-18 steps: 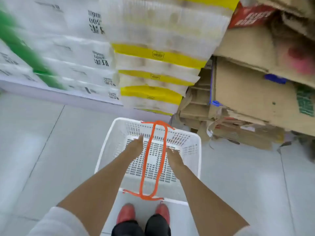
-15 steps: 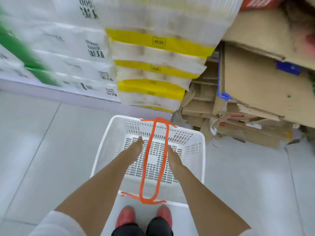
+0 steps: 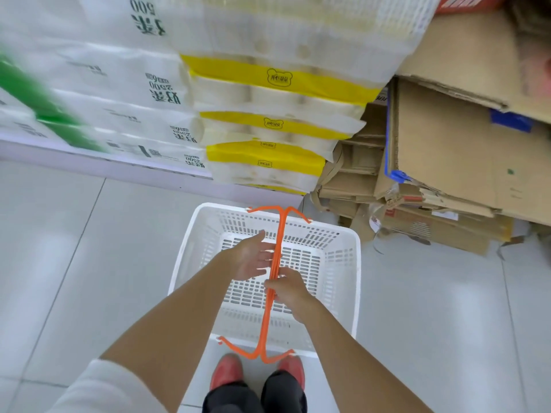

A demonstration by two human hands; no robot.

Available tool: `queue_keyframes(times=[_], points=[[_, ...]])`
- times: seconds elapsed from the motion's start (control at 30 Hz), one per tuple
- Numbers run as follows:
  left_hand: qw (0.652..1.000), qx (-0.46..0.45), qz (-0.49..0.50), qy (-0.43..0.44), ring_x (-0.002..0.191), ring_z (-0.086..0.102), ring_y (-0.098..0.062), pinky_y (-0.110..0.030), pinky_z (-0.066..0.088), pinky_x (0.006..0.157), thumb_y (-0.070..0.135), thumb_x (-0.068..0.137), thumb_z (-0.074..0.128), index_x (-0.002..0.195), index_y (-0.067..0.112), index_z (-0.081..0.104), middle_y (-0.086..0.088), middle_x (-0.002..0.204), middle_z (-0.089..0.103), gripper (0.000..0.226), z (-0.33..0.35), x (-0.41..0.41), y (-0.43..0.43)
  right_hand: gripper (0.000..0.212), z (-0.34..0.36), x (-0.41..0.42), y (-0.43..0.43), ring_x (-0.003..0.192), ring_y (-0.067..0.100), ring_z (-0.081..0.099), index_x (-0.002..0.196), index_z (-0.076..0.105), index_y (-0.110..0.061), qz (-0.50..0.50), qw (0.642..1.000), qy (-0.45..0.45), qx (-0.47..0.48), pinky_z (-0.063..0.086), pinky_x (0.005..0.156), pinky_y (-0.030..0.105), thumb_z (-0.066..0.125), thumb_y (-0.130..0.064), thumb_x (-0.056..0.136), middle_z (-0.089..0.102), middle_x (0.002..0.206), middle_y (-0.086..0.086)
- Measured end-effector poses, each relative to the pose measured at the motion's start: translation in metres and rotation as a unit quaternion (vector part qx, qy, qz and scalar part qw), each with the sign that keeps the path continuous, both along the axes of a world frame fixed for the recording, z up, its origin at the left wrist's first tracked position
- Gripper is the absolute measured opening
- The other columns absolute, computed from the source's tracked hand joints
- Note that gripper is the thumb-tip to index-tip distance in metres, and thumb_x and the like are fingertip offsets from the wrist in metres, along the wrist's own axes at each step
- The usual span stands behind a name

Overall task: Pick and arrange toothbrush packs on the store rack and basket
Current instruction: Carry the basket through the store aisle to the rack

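Both orange handles (image 3: 279, 231) had swung together since a moment before, meeting over the middle of the white basket (image 3: 356, 263). The person's right hand (image 3: 287, 289) was closed around the pair. The left hand (image 3: 250, 259) lay open, fingers straight against them. The basket sat on the floor (image 3: 89, 263) just ahead of red shoes (image 3: 225, 374), near stacked tissue packs (image 3: 268, 129) and flattened cardboard (image 3: 447, 144).

One wide camera sits on the person's head. It looks steeply down, close over the basket (image 3: 351, 308) and floor (image 3: 89, 263).
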State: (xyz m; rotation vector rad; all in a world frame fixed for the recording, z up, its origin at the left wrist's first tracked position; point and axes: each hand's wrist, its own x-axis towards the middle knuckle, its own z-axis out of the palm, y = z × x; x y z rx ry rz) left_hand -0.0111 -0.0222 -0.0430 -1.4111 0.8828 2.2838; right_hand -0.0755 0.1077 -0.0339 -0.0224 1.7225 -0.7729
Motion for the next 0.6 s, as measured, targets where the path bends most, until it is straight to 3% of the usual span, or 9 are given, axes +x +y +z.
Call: queue_keyframes(times=[0.17, 0.27, 0.37, 0.5, 0.6], points=[[0.999, -0.035, -0.027, -0.021, 0.099, 0.061, -0.024, -0.039, 0.043, 0.107, 0.037, 0.102, 0.048, 0.106, 0.007, 0.061, -0.008, 0.104, 0.066, 0.034, 0.019, -0.001, 0.007, 0.015, 0.015, 0.003, -0.001, 0.071, 0.029, 0.060, 0.084, 0.054, -0.007, 0.068, 0.998, -0.017, 0.003, 0.056, 0.074, 0.041, 0.057, 0.008, 0.084, 0.059, 0.083, 0.019], [0.996, -0.070, 0.030, -0.035, 0.083, 0.059, -0.021, -0.034, 0.049, 0.086, 0.024, 0.101, 0.053, 0.100, 0.007, 0.058, -0.008, 0.094, 0.061, 0.017, 0.042, 0.011, 0.002, 0.016, 0.038, -0.003, 0.004, 0.062, 0.021, 0.061, 0.085, 0.054, -0.007, 0.028, 1.000, -0.010, 0.007, 0.053, 0.060, 0.028, 0.048, 0.006, 0.092, 0.061, 0.078, 0.017], [0.996, -0.043, 0.058, -0.053, 0.082, 0.057, -0.019, -0.028, 0.045, 0.076, 0.036, 0.104, 0.042, 0.097, 0.011, 0.057, -0.008, 0.092, 0.059, 0.030, 0.084, 0.040, -0.005, 0.019, 0.076, -0.012, 0.016, 0.059, 0.021, 0.056, 0.087, 0.053, -0.006, -0.023, 0.997, -0.074, 0.019, 0.049, 0.056, 0.028, 0.055, 0.013, 0.088, 0.058, 0.073, 0.015], [0.995, -0.015, 0.090, -0.045, 0.085, 0.060, -0.018, -0.027, 0.046, 0.078, 0.043, 0.104, 0.036, 0.098, 0.012, 0.060, -0.008, 0.095, 0.064, 0.040, 0.156, 0.065, -0.006, 0.022, 0.146, 0.000, 0.013, 0.064, 0.025, 0.058, 0.085, 0.051, -0.008, -0.008, 0.994, -0.113, 0.011, 0.048, 0.056, 0.028, 0.060, 0.012, 0.084, 0.059, 0.078, 0.017], [0.992, -0.025, 0.109, -0.052, 0.069, 0.051, -0.014, -0.029, 0.045, 0.071, 0.043, 0.102, 0.043, 0.093, 0.018, 0.061, 0.000, 0.075, 0.057, 0.032, 0.216, 0.067, -0.002, 0.018, 0.199, 0.013, -0.006, 0.056, 0.021, 0.054, 0.079, 0.050, -0.009, 0.017, 0.995, -0.101, 0.011, 0.047, 0.056, 0.028, 0.054, 0.004, 0.090, 0.057, 0.062, 0.010]])
